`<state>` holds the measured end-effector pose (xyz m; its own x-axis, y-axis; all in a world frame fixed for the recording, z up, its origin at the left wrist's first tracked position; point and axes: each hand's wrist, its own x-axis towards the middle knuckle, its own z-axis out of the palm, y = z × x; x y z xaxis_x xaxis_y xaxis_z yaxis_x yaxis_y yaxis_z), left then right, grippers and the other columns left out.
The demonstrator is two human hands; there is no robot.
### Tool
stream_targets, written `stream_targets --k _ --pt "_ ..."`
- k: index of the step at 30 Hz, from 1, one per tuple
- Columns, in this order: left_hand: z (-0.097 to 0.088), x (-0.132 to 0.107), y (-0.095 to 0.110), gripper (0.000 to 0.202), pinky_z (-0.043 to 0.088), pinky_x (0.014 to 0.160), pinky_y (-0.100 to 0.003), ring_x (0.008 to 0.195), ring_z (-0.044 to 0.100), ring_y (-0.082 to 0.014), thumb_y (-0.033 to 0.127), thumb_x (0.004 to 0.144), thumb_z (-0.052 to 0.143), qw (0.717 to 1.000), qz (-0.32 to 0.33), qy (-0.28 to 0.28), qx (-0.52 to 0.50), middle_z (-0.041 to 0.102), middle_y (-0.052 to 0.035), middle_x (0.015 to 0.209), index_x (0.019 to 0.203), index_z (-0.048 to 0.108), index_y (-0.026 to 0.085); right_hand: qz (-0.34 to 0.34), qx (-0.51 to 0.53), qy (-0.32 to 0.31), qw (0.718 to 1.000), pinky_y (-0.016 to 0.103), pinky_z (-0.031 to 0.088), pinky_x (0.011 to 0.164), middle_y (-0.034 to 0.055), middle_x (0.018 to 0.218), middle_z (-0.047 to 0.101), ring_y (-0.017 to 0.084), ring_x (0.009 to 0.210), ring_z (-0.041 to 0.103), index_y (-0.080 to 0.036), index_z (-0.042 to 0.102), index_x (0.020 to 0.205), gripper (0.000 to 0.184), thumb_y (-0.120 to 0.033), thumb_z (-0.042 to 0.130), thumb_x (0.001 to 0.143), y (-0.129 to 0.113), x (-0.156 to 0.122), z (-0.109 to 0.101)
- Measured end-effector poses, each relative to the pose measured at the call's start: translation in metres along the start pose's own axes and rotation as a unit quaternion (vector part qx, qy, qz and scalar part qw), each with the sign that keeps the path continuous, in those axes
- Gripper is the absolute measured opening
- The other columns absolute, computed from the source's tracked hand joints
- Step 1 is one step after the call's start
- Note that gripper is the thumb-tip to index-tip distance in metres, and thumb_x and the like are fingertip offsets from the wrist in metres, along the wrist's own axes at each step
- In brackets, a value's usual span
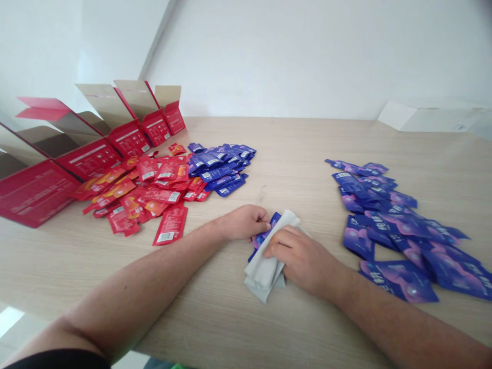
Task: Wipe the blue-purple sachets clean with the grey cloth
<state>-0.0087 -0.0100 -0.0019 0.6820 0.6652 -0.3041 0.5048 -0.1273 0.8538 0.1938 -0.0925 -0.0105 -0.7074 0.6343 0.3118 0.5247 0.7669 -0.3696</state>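
My left hand (248, 224) pinches the edge of a blue-purple sachet (260, 240) on the table in front of me. A folded whitish cloth (265, 269) lies partly over that sachet, and my right hand (294, 253) grips it from above, fingers curled. Much of the sachet is hidden under the cloth and fingers. To the right of my right hand is a spread of blue-purple sachets (400, 282), mostly printed side up. Ahead of my left hand sits a heap of blue sachets (221, 166), touching a pile of red sachets (163, 179).
Several red cartons (92, 159) with raised flaps stand in a row along the left. A white box or sheet (430, 117) lies at the back right by the white wall (307, 56). All the sachets rest on a pale wood table (292, 154).
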Motion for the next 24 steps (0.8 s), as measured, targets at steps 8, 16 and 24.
stream_targets --k 8,16,24 --pt "0.0004 -0.0001 0.0006 0.020 0.045 0.043 -0.018 0.047 0.056 -0.0093 0.037 0.086 0.054 1.000 0.005 0.013 -0.001 0.056 0.0045 0.057 0.082 0.057 0.017 0.043 -0.016 0.039 0.998 0.040 0.044 0.091 0.0069 0.103 0.061 0.024 0.102 0.052 -0.019 0.064 0.103 0.036 0.001 0.056 0.073 0.0049 -0.0002 -0.0013" --pt "0.0003 0.0005 -0.0006 0.021 0.045 0.043 -0.018 0.047 0.056 -0.0093 0.037 0.086 0.055 1.000 0.013 0.018 0.006 0.056 0.0042 0.057 0.083 0.058 0.017 0.061 -0.015 0.041 0.997 0.041 0.043 0.092 0.0074 0.104 0.060 0.024 0.102 0.051 -0.017 0.064 0.104 0.034 0.000 0.057 0.075 0.0046 -0.0002 -0.0009" --pt "0.0007 0.0003 0.0006 0.022 0.046 0.043 -0.019 0.047 0.057 -0.0099 0.039 0.086 0.054 1.000 0.007 0.008 -0.005 0.057 0.0041 0.057 0.083 0.057 0.017 0.034 -0.005 0.027 0.999 0.040 0.044 0.091 0.0066 0.102 0.061 0.024 0.102 0.051 -0.019 0.064 0.105 0.033 -0.002 0.057 0.077 0.0021 -0.0003 -0.0006"
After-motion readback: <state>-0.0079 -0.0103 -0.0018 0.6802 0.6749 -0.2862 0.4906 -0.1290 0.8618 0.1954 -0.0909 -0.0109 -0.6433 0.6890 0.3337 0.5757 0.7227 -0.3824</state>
